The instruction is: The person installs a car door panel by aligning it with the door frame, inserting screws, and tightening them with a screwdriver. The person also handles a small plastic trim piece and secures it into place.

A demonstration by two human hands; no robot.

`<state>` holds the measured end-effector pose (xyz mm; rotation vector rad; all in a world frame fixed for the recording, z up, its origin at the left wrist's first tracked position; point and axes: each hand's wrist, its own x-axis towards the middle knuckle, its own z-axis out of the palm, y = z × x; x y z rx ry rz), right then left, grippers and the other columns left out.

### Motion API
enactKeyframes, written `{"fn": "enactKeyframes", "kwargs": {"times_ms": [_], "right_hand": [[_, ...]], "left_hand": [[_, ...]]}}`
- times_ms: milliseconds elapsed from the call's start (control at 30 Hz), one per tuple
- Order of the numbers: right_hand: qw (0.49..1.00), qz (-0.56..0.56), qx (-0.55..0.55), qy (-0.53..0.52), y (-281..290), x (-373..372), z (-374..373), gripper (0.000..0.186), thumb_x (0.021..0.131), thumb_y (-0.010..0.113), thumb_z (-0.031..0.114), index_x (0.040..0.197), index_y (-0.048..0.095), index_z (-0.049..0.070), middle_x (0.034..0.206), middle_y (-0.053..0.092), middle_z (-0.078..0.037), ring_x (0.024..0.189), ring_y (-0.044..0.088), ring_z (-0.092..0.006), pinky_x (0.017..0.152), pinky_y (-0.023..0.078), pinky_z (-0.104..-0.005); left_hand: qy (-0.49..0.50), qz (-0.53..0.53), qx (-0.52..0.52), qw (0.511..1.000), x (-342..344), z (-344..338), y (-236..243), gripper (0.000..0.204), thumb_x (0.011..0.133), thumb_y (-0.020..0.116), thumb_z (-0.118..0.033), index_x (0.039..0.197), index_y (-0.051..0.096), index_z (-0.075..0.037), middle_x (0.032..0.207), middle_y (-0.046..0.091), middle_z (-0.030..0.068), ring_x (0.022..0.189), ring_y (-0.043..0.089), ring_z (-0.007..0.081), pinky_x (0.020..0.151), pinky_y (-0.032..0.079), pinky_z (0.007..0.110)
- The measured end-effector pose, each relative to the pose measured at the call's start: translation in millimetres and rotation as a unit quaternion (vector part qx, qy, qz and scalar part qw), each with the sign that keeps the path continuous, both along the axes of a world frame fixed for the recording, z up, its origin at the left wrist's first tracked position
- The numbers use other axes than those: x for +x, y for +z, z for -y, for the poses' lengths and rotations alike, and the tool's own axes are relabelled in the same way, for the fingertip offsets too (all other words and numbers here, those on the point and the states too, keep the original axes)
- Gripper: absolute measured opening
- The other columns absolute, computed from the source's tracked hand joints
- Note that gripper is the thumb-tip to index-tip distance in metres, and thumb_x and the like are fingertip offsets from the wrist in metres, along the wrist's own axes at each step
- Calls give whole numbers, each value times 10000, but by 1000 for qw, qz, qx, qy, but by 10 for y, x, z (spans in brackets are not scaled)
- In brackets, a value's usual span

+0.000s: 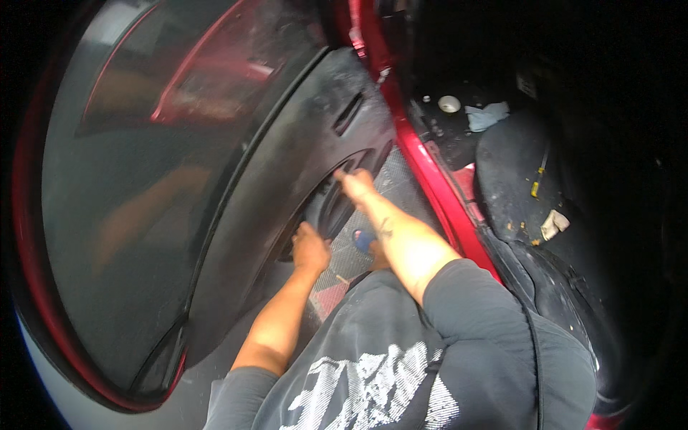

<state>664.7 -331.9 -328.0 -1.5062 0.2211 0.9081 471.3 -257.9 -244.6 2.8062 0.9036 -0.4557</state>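
A dark grey car door panel [265, 186] stands open in front of me, with a long recess along its lower part. In that recess sits a black armrest [326, 209]. My left hand [310, 249] is closed around its near end, thumb on top. At the far end, my right hand [355, 184] has its fingers bent and closed on the armrest's edge, with a thumb or finger pressing into the recess. Both palms are turned away, so the exact grip is partly hidden. A slot-shaped opening [349, 115] lies higher on the panel.
The door window [136, 193] reflects an arm. To the right runs the red door sill [437, 193]. On the dark seat [516, 165] lie a yellow-handled screwdriver [536, 188] and a whitish crumpled piece [554, 224]. Beyond are a blue cloth [487, 116] and a white round object [449, 104].
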Motion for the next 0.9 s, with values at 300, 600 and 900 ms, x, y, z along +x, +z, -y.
{"fn": "enactKeyframes", "kwargs": {"times_ms": [300, 600, 900], "right_hand": [[987, 67, -57, 132, -939, -403, 1662, 651, 882, 739, 468, 1307, 636, -14, 1239, 692, -214, 1156, 661, -309, 1024, 495, -411], [914, 261, -155, -270, -1509, 107, 3750, 67, 944, 638, 82, 971, 683, 40, 824, 692, -25, 753, 636, -115, 701, 506, -280], [710, 420, -534, -187, -1738, 1417, 3938, 561, 949, 648, 361, 1407, 538, 56, 1432, 501, -257, 1355, 455, -401, 1135, 339, -499]], "left_hand": [[-15, 63, 85, 994, -105, 79, -2, 693, 864, 758, -255, 1331, 364, 71, 1241, 550, 264, 1117, 579, 449, 926, 515, 523], [-75, 283, 110, 950, -205, 426, -51, 688, 843, 765, -169, 1405, 440, 59, 1324, 495, 294, 1202, 484, 441, 1017, 403, 529], [-75, 133, -331, 931, 1388, 1134, -1959, 192, 911, 702, -144, 1015, 687, 17, 885, 682, 162, 831, 663, 316, 798, 525, 395]]}}
